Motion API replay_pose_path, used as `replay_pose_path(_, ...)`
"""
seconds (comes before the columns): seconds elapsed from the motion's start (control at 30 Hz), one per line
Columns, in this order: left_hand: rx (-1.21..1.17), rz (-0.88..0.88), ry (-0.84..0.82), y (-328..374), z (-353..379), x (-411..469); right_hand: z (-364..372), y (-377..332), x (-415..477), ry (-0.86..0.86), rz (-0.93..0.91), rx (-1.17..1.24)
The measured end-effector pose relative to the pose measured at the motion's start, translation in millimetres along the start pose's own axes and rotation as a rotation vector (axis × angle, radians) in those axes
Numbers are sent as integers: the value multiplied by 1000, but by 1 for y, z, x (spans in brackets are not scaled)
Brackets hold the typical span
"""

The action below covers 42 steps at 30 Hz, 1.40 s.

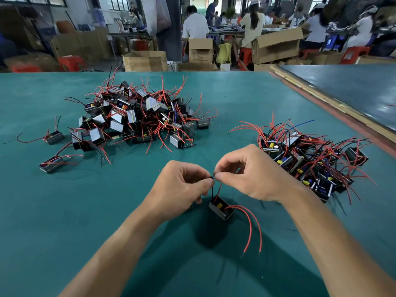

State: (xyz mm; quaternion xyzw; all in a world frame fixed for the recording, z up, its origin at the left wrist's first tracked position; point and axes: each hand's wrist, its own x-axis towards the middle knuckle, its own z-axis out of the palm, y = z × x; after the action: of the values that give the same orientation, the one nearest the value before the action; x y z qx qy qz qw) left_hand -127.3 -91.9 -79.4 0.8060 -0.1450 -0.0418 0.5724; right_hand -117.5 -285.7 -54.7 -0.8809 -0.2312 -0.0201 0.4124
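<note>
A small black module (220,209) with a yellow part hangs just above the green table (64,211), suspended by a black wire and a red wire. My left hand (182,185) and my right hand (248,174) pinch the upper ends of those two wires together between thumbs and forefingers at the middle. Two longer red wires (250,228) curve down from the module toward me, their bare tips free.
A large pile of similar modules with red wires (137,116) lies at the back left, with a few loose ones (51,165) nearby. A second pile (310,161) lies right of my right hand. Cardboard boxes and seated people fill the background.
</note>
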Motion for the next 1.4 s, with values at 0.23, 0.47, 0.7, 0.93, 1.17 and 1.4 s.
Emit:
replay_pose_path(0.23, 13, 27, 0, 0, 2, 0, 4, -1, 2, -20, 19, -13)
replay_pose_path(0.47, 9, 50, 55, 2, 2, 0, 3, 3, 2, 68, 38, 112)
replay_pose_path(0.7, -6, 64, 76, 3, 4, 1, -1, 13, 7, 277, 264, 49)
replay_pose_path(0.93, -54, 70, 43, 2, 1, 1, -4, 19, 7, 168, 440, 16)
replay_pose_path(1.17, -102, 58, 22, 0, 0, 2, 0, 18, 7, 52, 482, 34)
replay_pose_path(1.4, -101, 54, 14, 1, 1, 2, 0, 14, 6, 97, 450, 91)
